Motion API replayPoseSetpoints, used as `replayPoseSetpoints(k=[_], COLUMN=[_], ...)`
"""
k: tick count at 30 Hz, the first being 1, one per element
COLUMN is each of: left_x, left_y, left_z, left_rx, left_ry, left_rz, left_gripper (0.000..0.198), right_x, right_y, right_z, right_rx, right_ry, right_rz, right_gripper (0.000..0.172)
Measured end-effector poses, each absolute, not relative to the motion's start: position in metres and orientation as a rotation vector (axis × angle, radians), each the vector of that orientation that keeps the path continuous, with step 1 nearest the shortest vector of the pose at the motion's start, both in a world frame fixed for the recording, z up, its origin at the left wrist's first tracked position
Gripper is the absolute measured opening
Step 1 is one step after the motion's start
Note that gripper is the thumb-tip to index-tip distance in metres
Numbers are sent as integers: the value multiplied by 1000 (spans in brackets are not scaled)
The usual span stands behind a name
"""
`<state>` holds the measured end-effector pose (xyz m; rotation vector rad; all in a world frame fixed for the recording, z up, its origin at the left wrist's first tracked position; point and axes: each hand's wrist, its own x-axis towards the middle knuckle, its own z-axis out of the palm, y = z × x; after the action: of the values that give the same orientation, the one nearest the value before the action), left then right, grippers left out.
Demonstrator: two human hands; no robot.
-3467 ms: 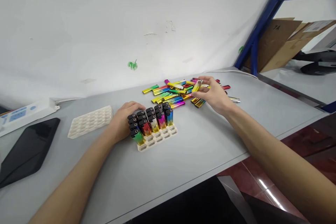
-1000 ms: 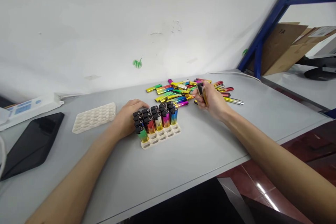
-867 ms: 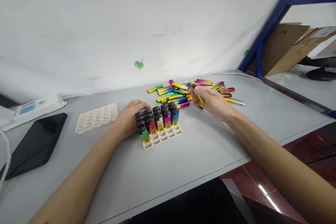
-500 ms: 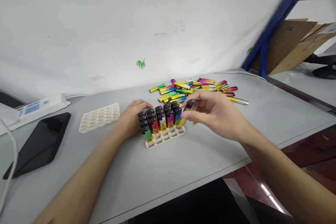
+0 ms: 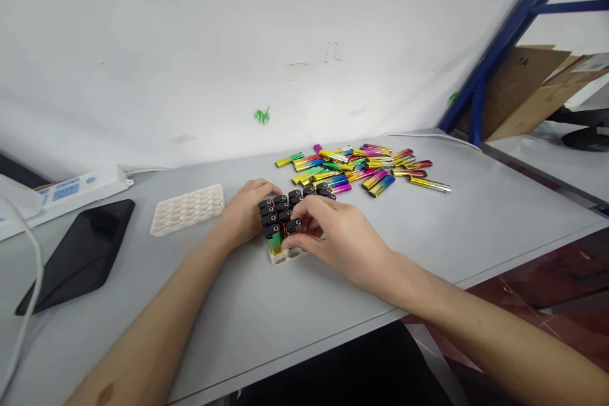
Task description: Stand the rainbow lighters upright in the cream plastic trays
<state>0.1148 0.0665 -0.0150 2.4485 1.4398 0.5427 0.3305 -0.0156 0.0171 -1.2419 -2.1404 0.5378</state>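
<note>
A white slotted tray (image 5: 280,257) stands on the grey table, holding several upright iridescent lighters (image 5: 276,209) with black caps. My left hand (image 5: 243,216) is curled against the tray's left side, steadying it. My right hand (image 5: 333,235) covers the tray's front right part, its fingers pinched on a black-capped lighter (image 5: 294,228) standing in the front row beside a green one (image 5: 273,238). Behind the tray lies a loose pile of colourful lighters (image 5: 354,168).
An empty white slotted tray (image 5: 188,209) lies to the left. A black phone (image 5: 83,252), a white power strip (image 5: 71,189) and a white cable (image 5: 23,317) are at the far left. A blue rack post (image 5: 504,38) and cardboard (image 5: 528,89) stand at the right.
My right hand picked a lighter from the pile, carried it left and toward me, and now holds it in the tray's front row. The left hand stayed on the tray.
</note>
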Motion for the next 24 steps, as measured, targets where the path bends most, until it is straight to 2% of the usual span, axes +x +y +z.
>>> replayPoseSetpoints(k=[9,14,19,24], left_x=[117,114,114,116], left_y=[66,66,67,66], left_z=[-14,-15,-15,-13], left_rx=[2435,2456,2463,2435], left_ry=[1458,1437,1423,1468], left_rz=[531,531,534,510], left_gripper=[27,25,25,27], right_x=[326,328,351,398], right_y=[-17,-19,-19,-3], right_z=[15,9,11,6], right_rx=[-1328,-1359,-1344,-1669], right_ry=[-2282,-2194,-2075,-1932], right_rz=[301,446,481,247], right_gripper=[24,35,30,34])
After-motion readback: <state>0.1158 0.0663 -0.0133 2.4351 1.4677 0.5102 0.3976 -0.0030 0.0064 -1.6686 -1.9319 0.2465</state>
